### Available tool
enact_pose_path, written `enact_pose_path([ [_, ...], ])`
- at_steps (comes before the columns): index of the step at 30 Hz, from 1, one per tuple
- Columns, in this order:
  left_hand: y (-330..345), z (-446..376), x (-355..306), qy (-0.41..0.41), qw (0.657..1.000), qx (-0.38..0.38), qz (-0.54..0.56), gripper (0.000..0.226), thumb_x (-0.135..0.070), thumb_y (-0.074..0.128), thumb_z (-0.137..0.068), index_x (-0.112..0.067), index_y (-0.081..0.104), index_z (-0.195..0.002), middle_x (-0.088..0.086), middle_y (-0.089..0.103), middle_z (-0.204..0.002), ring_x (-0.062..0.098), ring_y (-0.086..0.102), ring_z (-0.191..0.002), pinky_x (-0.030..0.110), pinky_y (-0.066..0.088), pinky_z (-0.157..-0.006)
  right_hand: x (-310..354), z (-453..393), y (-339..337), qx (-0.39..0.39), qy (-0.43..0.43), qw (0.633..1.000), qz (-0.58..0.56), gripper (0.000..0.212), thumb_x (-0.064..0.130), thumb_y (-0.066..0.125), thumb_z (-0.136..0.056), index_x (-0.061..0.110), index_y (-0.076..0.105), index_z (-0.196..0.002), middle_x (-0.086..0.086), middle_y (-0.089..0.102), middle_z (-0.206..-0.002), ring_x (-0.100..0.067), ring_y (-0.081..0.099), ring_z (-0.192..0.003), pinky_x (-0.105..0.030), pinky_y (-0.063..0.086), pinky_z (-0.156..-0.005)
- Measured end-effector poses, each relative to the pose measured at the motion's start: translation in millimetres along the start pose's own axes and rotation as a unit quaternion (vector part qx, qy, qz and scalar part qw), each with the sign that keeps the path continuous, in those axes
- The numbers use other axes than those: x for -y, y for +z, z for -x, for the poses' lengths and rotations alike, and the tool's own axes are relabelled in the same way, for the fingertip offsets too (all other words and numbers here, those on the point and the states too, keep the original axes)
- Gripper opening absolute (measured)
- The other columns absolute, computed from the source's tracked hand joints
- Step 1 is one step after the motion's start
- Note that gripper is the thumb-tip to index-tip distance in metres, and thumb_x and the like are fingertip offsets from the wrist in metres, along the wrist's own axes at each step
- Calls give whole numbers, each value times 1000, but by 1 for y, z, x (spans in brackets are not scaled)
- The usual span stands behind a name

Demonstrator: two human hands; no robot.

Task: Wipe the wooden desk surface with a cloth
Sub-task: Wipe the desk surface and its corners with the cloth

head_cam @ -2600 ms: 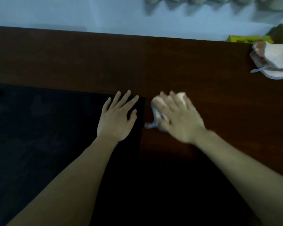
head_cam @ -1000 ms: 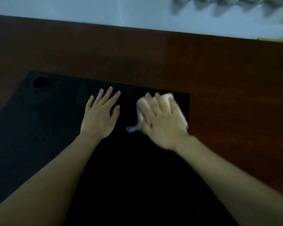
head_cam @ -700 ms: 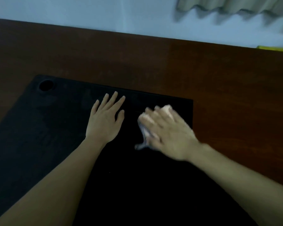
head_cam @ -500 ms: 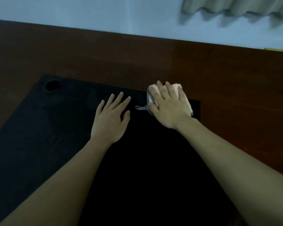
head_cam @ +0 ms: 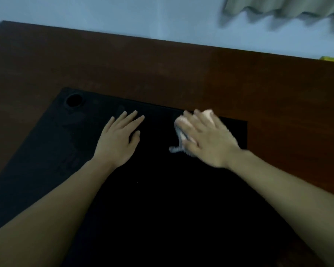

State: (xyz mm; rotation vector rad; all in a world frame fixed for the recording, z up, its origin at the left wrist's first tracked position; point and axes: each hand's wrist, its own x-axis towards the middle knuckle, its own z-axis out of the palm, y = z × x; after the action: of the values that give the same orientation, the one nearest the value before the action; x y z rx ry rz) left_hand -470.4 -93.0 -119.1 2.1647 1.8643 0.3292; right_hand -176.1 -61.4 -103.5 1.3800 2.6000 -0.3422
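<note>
Right hand (head_cam: pixel 208 139): we press the cloth (head_cam: pixel 183 132) flat-fingered.
Left hand (head_cam: pixel 118 139): we rest it open on the mat (head_cam: pixel 46 151).
Risk: our cloth misses bare desk (head_cam: pixel 162 70).

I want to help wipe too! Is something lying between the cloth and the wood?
Yes. A black mat covers the desk under both hands, so the cloth beneath the right hand rubs the mat, not wood.
</note>
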Motion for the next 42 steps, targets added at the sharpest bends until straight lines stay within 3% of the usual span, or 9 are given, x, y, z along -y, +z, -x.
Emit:
enact_pose_path([
  [6,3,3,22,-8,1000,-15,0,48,-35,36,-108,-38,33,-155,-20,18,-161,6,8,-154,31,0,-124,10,-48,-2,-25,112,993,-33,64,56,12,-106,35,-9,-162,3,-15,-171,-23,-17,-156,-52,-14,-122],
  [10,0,4,19,-17,1000,-14,2,48,-38,32,-107,-36,34,-155,-14,22,-164,8,10,-154,35,3,-125,56,-12,7,-21,33,999,-13,71,56,1,-97,32,-7,-163,1,-11,-172,-26,-13,-157,-54,-12,-123],
  [16,0,4,19,-16,1000,-12,8,54,-46,26,-102,-38,34,-155,-16,21,-165,5,8,-154,37,5,-127,63,14,13,31,-111,993,-18,65,61,13,-104,39,-5,-162,8,-10,-171,-20,-13,-157,-49,-11,-124],
  [26,2,1,23,-18,1000,-4,17,50,-40,33,-107,-40,30,-156,-20,16,-165,2,3,-154,36,1,-127,56,-89,-6,-27,106,994,-26,63,56,11,-106,34,-9,-162,2,-14,-171,-24,-17,-156,-55,-12,-123],
  [29,0,2,22,-19,1000,-7,18,50,-39,35,-107,-38,30,-156,-18,18,-165,4,6,-154,33,1,-126,86,-57,2,-13,59,998,5,67,56,1,-100,33,-12,-162,2,-16,-171,-26,-17,-156,-55,-11,-123],
  [33,-12,5,26,-25,994,-14,103,47,-32,42,-107,-35,37,-154,-17,25,-163,4,11,-153,21,4,-121,113,-11,9,16,-56,998,-28,63,58,14,-106,39,-11,-161,9,-17,-170,-18,-20,-155,-47,-20,-120],
  [36,-29,4,51,-19,995,1,96,48,-31,45,-107,-34,37,-154,-18,27,-161,4,14,-152,21,12,-119,93,-25,3,30,-89,996,-8,63,61,9,-105,43,-15,-159,12,-20,-168,-16,-21,-155,-46,-16,-123],
  [39,-46,-1,96,-40,999,7,32,49,-34,42,-108,-34,33,-156,-12,26,-164,10,14,-153,29,9,-124,70,-73,-9,8,-20,1000,13,69,63,-2,-96,40,-13,-160,8,-15,-170,-20,-16,-156,-50,-9,-125],
  [42,-51,2,135,-84,996,6,-29,52,-41,33,-107,-35,27,-159,-9,17,-167,14,6,-155,37,5,-126,68,-118,-14,-12,75,997,-18,63,58,11,-105,39,-10,-161,6,-14,-171,-21,-17,-156,-52,-11,-124],
])
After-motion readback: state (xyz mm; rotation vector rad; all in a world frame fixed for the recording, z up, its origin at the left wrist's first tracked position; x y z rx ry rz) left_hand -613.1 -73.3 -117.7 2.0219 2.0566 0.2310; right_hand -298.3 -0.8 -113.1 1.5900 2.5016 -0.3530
